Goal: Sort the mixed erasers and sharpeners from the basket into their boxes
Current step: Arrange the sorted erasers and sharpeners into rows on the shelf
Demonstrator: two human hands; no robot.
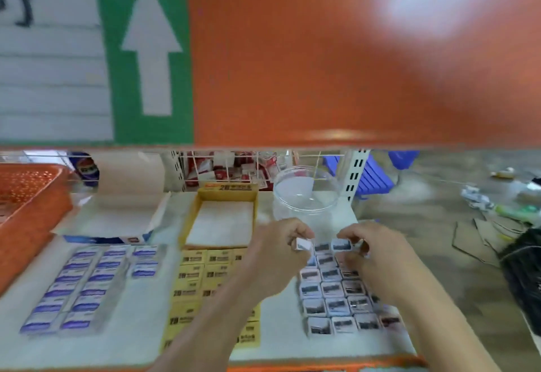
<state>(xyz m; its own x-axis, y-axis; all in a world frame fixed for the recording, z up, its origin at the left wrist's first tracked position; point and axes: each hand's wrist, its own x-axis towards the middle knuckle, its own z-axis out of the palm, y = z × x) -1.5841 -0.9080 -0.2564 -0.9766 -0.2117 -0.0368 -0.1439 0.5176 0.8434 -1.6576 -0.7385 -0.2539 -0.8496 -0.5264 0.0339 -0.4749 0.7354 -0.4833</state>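
White shelf [140, 339]: small picture-labelled white boxes [333, 289] sat in rows by right edge.
Left hand [278, 254]: pinched one loose box [303, 245] over far row.
Right hand [373, 250]: pinched far-row box [341, 245].

Forearms reach forward — left hand [278, 254] pinches a small box [302, 245], right hand [377, 251] curled, perhaps pinching.

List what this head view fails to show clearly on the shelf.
- Orange basket: cut off by the left edge, so its contents are unseen.
- Yellow packets: the print is blurred, and several are hidden under the left forearm.
- Small box in the left hand: blurred and partly covered by fingers.
- Right hand: blur hides whether it grips anything.
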